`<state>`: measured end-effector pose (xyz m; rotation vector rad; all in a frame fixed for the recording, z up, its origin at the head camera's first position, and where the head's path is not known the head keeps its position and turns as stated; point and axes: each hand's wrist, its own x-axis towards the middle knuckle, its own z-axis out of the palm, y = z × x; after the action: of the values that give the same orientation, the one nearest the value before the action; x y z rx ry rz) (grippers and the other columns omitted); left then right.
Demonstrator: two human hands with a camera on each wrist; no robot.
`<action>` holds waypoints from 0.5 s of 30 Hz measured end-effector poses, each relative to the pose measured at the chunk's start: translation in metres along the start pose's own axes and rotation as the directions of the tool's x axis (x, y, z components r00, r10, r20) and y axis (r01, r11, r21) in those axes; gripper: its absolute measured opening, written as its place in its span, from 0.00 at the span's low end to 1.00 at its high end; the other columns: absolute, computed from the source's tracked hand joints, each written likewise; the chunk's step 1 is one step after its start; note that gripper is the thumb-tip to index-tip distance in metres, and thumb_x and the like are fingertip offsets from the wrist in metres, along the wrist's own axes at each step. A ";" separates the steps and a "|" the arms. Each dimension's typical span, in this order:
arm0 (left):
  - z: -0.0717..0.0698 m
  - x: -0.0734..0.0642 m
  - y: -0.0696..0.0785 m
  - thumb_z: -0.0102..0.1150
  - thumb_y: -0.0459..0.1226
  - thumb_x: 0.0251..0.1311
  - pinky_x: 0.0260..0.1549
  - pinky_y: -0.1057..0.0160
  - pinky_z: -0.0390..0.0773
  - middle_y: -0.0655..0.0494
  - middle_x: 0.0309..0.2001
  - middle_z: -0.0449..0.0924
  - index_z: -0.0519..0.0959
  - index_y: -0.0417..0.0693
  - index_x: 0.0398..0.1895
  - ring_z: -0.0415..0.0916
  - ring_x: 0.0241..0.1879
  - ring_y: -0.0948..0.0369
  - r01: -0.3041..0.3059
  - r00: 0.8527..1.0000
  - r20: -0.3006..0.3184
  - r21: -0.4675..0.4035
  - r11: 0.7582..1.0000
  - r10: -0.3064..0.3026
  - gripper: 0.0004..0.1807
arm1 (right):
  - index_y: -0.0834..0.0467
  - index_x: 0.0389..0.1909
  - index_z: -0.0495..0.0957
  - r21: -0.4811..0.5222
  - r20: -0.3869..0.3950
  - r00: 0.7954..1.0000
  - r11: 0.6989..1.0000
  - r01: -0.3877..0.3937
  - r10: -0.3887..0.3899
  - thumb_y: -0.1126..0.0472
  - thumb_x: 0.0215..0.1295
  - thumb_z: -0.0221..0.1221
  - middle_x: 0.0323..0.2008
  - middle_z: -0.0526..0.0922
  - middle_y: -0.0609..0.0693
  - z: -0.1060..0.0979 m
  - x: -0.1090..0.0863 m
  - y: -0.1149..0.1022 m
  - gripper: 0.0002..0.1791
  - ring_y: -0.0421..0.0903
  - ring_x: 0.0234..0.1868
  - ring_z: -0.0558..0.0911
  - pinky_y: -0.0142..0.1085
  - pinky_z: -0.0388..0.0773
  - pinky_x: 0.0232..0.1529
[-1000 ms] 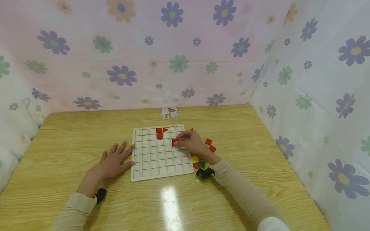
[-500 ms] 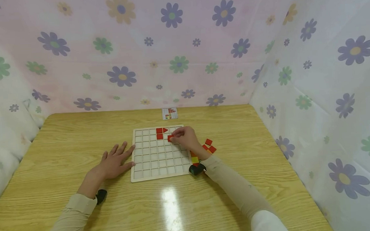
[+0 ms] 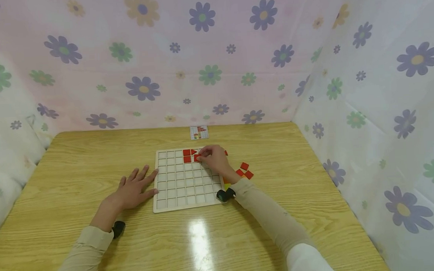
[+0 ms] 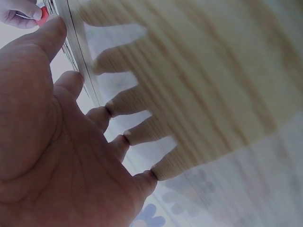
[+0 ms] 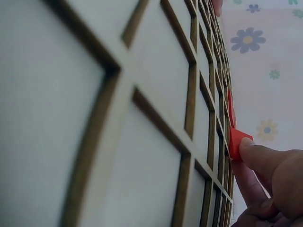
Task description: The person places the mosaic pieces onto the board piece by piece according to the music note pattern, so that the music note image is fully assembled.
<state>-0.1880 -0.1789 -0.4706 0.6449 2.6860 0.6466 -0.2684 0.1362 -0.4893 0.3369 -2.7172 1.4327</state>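
Note:
A wooden grid board (image 3: 185,186) with raised dividers lies on the table. My right hand (image 3: 215,159) pinches a red square tile (image 5: 240,143) between thumb and fingers, low over the second row from the far edge. That tile is just right of a seated red square (image 3: 187,159). In the top row sit another red square (image 3: 186,152) and a red triangle (image 3: 193,152). My left hand (image 3: 133,191) lies with spread fingers at the board's left edge; in the left wrist view its fingertips (image 4: 147,182) rest on the table.
Several loose tiles lie right of the board, among them a red square (image 3: 244,166); some are hidden behind my right forearm. A small pattern card (image 3: 199,132) lies behind the board on the wooden table (image 3: 142,254). Flowered sheets (image 3: 205,54) surround the table.
My right hand has carried the red square tile left and away from me, from the third row to beside the placed red pieces. My left hand has stayed put.

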 end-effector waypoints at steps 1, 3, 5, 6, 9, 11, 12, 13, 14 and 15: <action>0.000 0.000 0.000 0.51 0.55 0.75 0.66 0.21 0.36 0.34 0.81 0.41 0.54 0.47 0.82 0.35 0.77 0.29 0.000 1.000 -0.001 0.003 1.000 0.000 0.40 | 0.61 0.36 0.87 -0.001 0.005 1.000 1.000 -0.005 0.005 0.64 0.64 0.70 0.34 0.87 0.55 0.000 0.001 0.000 0.04 0.49 0.36 0.85 0.37 0.81 0.39; 0.000 0.000 0.000 0.51 0.55 0.75 0.66 0.21 0.36 0.33 0.81 0.41 0.54 0.47 0.82 0.35 0.77 0.28 -0.001 1.000 -0.001 0.008 1.000 0.001 0.40 | 0.61 0.37 0.87 -0.008 0.016 1.000 1.000 -0.015 0.015 0.63 0.65 0.69 0.34 0.87 0.55 0.002 0.003 0.001 0.05 0.48 0.37 0.84 0.37 0.81 0.40; 0.000 0.000 0.000 0.51 0.55 0.75 0.66 0.21 0.36 0.33 0.81 0.41 0.54 0.47 0.82 0.35 0.77 0.28 -0.001 1.000 -0.002 0.007 1.000 0.001 0.40 | 0.60 0.38 0.87 -0.013 0.023 0.999 1.000 -0.024 0.025 0.63 0.65 0.69 0.35 0.88 0.55 0.002 0.004 0.002 0.05 0.48 0.38 0.84 0.37 0.81 0.41; 0.000 0.000 0.000 0.51 0.55 0.75 0.66 0.21 0.36 0.33 0.81 0.41 0.54 0.47 0.82 0.35 0.77 0.28 -0.002 1.000 -0.002 0.006 1.000 0.002 0.40 | 0.60 0.39 0.87 -0.016 0.026 0.999 0.999 -0.028 0.029 0.63 0.65 0.69 0.36 0.87 0.55 0.003 0.004 0.002 0.05 0.48 0.38 0.84 0.38 0.81 0.42; 0.001 0.000 -0.001 0.51 0.55 0.75 0.65 0.21 0.36 0.33 0.81 0.41 0.54 0.47 0.82 0.35 0.77 0.28 -0.004 1.000 -0.003 0.004 1.000 0.004 0.40 | 0.61 0.40 0.87 -0.020 0.033 0.999 0.999 -0.031 0.032 0.63 0.66 0.68 0.38 0.87 0.55 0.003 0.004 0.002 0.06 0.49 0.40 0.84 0.38 0.81 0.43; 0.001 0.001 -0.001 0.51 0.55 0.75 0.65 0.21 0.36 0.33 0.81 0.41 0.54 0.47 0.82 0.35 0.77 0.28 -0.005 1.000 -0.004 0.005 1.000 0.005 0.40 | 0.61 0.40 0.87 -0.020 0.039 0.999 0.999 -0.030 0.031 0.63 0.67 0.68 0.38 0.87 0.56 0.004 0.005 0.002 0.06 0.49 0.40 0.84 0.39 0.81 0.43; 0.001 0.001 -0.001 0.51 0.55 0.75 0.65 0.21 0.36 0.33 0.81 0.41 0.54 0.47 0.82 0.35 0.77 0.28 -0.006 1.000 -0.005 0.006 1.000 0.006 0.40 | 0.61 0.40 0.88 -0.021 0.043 0.999 0.999 -0.030 0.031 0.63 0.67 0.68 0.38 0.88 0.56 0.004 0.005 0.002 0.06 0.50 0.40 0.84 0.39 0.81 0.43; 0.001 0.001 -0.001 0.51 0.55 0.75 0.65 0.21 0.36 0.33 0.81 0.41 0.54 0.47 0.82 0.35 0.77 0.28 -0.006 1.000 -0.005 0.006 1.000 0.006 0.40 | 0.62 0.41 0.88 -0.020 0.047 0.998 0.999 -0.031 0.032 0.63 0.67 0.68 0.39 0.88 0.56 0.004 0.005 0.002 0.07 0.50 0.40 0.84 0.39 0.81 0.43; 0.001 0.001 -0.001 0.51 0.55 0.75 0.65 0.21 0.36 0.33 0.81 0.41 0.54 0.47 0.82 0.35 0.77 0.28 -0.006 1.000 -0.005 0.007 1.000 0.006 0.40 | 0.62 0.41 0.88 -0.021 0.051 0.998 0.999 -0.032 0.033 0.62 0.67 0.68 0.39 0.88 0.56 0.004 0.005 0.002 0.07 0.50 0.41 0.84 0.39 0.81 0.44; 0.001 0.001 -0.001 0.51 0.55 0.75 0.66 0.21 0.36 0.33 0.81 0.41 0.54 0.47 0.82 0.35 0.77 0.28 -0.007 1.000 -0.005 0.006 1.000 0.007 0.40 | 0.62 0.41 0.88 -0.023 0.055 0.998 0.999 -0.034 0.035 0.62 0.67 0.68 0.39 0.88 0.56 0.004 0.005 0.002 0.07 0.50 0.41 0.85 0.38 0.81 0.44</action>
<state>-0.1887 -0.1793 -0.4722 0.6549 2.6927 0.6423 -0.2739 0.1329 -0.4924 0.3355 -2.7939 1.4210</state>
